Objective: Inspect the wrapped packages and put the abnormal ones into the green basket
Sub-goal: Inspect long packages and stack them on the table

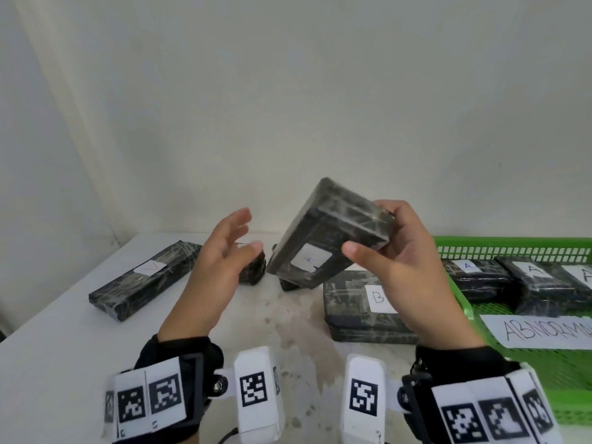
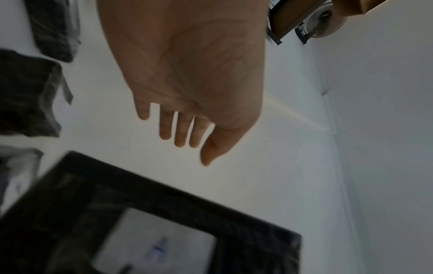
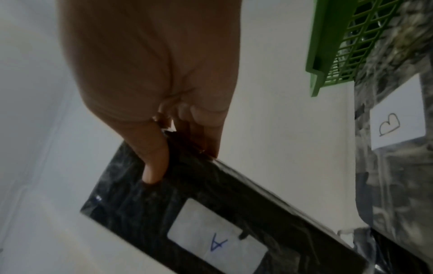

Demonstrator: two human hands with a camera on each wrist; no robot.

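My right hand (image 1: 400, 261) grips a dark wrapped package (image 1: 326, 232) by its near end and holds it tilted above the table. Its white label carries a blue "A" (image 3: 216, 242); the thumb lies on the label face, the fingers behind. My left hand (image 1: 224, 251) hovers just left of it, fingers spread and holding nothing (image 2: 185, 115). The same package shows blurred at the bottom of the left wrist view (image 2: 152, 231). The green basket (image 1: 480, 248) stands at the right with three packages labelled "A" (image 1: 531, 277) inside and an "ABNORMAL" sign (image 1: 538, 331).
A package labelled "B" (image 1: 358, 309) lies on the white table (image 1: 64, 347) beside the basket. A long package (image 1: 144, 280) lies at the left. Two small dark packages (image 1: 253, 270) sit behind the hands. A wall stands close behind the table.
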